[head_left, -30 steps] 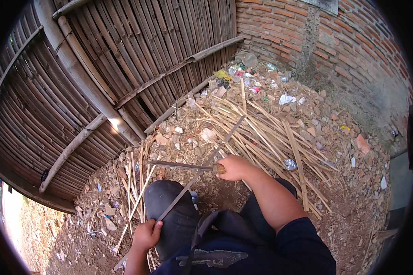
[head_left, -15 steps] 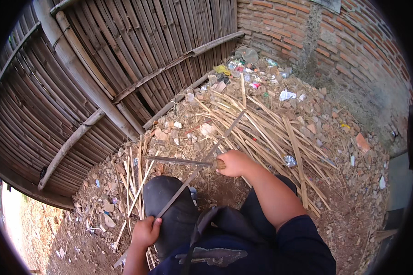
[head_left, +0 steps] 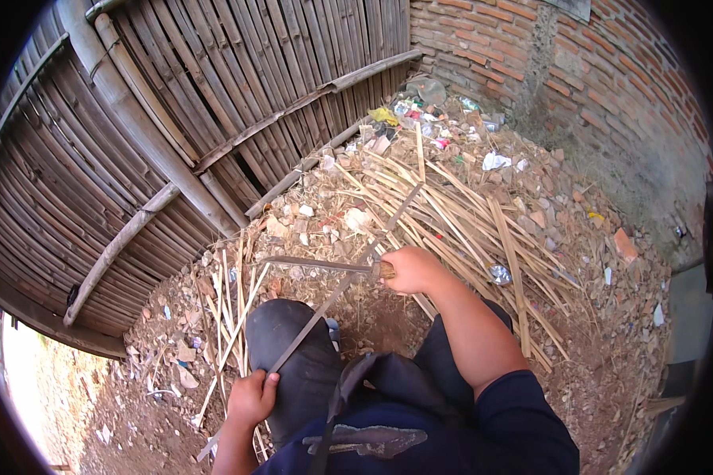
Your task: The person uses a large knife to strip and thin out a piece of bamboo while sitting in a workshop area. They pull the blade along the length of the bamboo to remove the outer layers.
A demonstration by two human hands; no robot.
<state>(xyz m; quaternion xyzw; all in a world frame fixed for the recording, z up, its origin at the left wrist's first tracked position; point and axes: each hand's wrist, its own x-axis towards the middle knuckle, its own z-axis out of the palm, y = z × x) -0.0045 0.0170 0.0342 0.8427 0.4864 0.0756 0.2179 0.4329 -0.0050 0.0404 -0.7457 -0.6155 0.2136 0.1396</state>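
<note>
My left hand (head_left: 251,397) is closed around a long, flat bamboo strip (head_left: 304,332), beside my left knee. The strip slants up and away to the right across my knee, its far end over the pile. In my right hand (head_left: 410,271) is the wooden handle of a long-bladed knife (head_left: 317,263). Its blade points left and crosses the strip in front of my knees. Whether the blade touches the strip I cannot tell. Just beyond, a heap of split bamboo strips (head_left: 451,218) lies on the ground.
More thin strips (head_left: 228,317) lie left of my left knee. A bamboo fence (head_left: 214,87) rises on the left and a brick wall (head_left: 483,39) at the back right. Rubble and litter cover the ground, with a white scrap (head_left: 496,161) near the pile.
My right hand and the knife have moved slightly away from me and to the right along the strip. My left hand keeps its grip beside the knee.
</note>
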